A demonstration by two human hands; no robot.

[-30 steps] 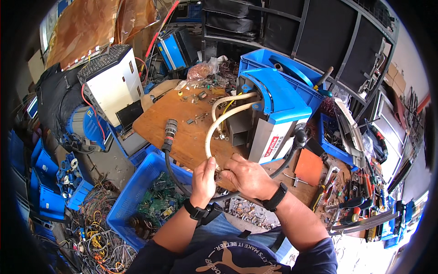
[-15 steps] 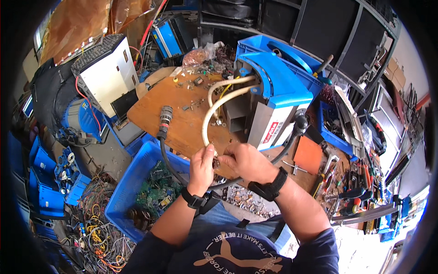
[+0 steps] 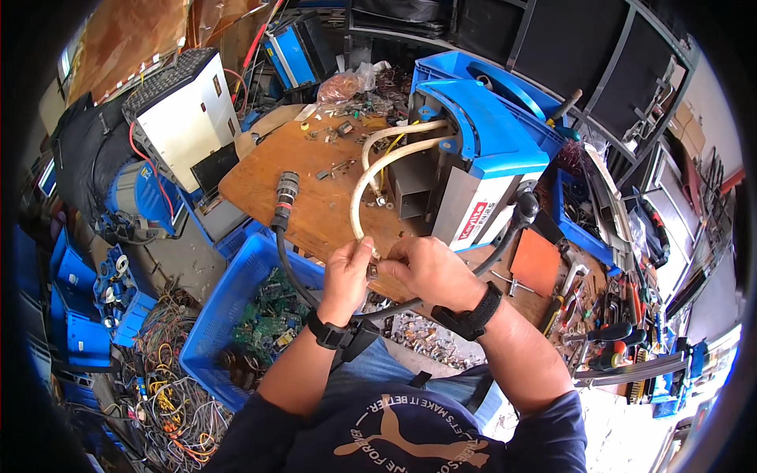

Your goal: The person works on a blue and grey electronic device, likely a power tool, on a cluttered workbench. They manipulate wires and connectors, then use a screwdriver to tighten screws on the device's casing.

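Observation:
A blue-and-silver machine housing stands on the wooden tabletop, with two cream hoses coming out of its left side. My left hand is closed around the lower end of the front cream hose. Just to its right, my right hand pinches at a small brass-coloured fitting on the hose end. My fingers partly cover that fitting. A thick black cable runs from the housing, passes under my wrists and ends in a round metal connector resting on the tabletop.
A blue crate with green circuit boards stands at my left knee. Beyond it lies a heap of tangled wires. Pliers and screwdrivers crowd the table's right side, near an orange square plate. Metal scraps litter the ground between my legs.
The view has shifted slightly, and both hands stay at the hose end. My right hand has turned a little at the fitting, which shows more now.

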